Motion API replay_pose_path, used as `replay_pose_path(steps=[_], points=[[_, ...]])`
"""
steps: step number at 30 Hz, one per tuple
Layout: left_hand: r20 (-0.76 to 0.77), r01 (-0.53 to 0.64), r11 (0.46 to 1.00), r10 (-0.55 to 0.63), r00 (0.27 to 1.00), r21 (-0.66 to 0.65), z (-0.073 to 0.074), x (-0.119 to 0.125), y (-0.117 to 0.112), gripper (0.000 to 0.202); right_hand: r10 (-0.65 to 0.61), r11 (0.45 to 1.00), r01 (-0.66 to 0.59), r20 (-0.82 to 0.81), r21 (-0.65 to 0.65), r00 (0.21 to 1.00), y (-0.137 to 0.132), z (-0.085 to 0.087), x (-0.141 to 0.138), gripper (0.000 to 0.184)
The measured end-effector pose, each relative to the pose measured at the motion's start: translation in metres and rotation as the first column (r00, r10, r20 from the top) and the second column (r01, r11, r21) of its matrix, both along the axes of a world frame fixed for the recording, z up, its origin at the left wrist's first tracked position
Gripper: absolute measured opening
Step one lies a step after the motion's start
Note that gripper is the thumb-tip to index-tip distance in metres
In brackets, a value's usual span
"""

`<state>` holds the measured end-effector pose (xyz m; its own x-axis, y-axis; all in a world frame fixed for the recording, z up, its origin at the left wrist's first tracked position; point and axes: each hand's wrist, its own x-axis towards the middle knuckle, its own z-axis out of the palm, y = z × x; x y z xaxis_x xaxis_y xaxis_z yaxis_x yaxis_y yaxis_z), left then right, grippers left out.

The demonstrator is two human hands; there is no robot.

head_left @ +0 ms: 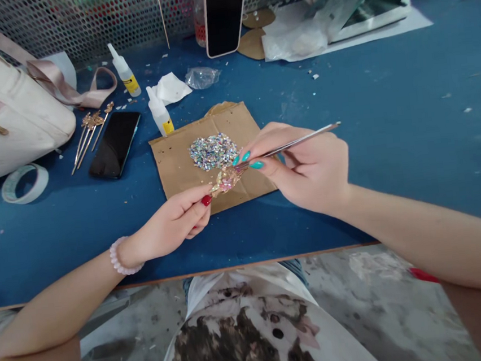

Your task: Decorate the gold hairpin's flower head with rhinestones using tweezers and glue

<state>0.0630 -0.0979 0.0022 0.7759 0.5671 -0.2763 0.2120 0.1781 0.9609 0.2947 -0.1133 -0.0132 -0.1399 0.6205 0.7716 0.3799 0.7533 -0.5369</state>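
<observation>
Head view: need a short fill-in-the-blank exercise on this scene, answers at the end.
1. The left hand holds a small ornament, its thumbnail painted ____.
2. The slim metal tool is held in the ____.
3. The brown sheet under the glittering heap lies on a ____ table.
4. The small bottles with yellow labels number ____.

Missing words: red; right hand; blue; two.

Cardboard [175,170]: we record even, diffuse light.
Table [237,232], just below cardboard: faint, soft shadow.
Plastic packaging [295,42], beyond cardboard, rightward: we note pale glare.
Ornament [226,180], over cardboard: fine detail unresolved.
Left elbow [10,350], nearer us than cardboard: edge stretch, blur.
</observation>
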Motion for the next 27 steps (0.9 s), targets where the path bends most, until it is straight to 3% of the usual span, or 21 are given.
replay_pose_path(steps=[6, 16, 27], points=[[-0.045, 0.013, 0.994, -0.008, 0.999, 0.109, 0.0021, 0.0007, -0.0013, 0.021, -0.046, 0.999, 0.045, 0.018, 0.021, 0.999, -0.0022, 0.0002, -0.001, 0.007], [-0.193, 0.092, 0.924, -0.02, 0.981, 0.372, 0.0021, -0.001, -0.0041, 0.02, -0.021, 0.999, 0.023, 0.025, -0.046, 0.999, -0.0055, 0.0016, -0.0009, 0.009], [-0.158, 0.102, 0.944, -0.054, 0.986, 0.315, 0.0028, -0.0013, -0.0016, 0.023, 0.003, 0.94, -0.052, -0.144, -0.336, 0.99, -0.0077, 0.009, -0.0004, 0.016]])
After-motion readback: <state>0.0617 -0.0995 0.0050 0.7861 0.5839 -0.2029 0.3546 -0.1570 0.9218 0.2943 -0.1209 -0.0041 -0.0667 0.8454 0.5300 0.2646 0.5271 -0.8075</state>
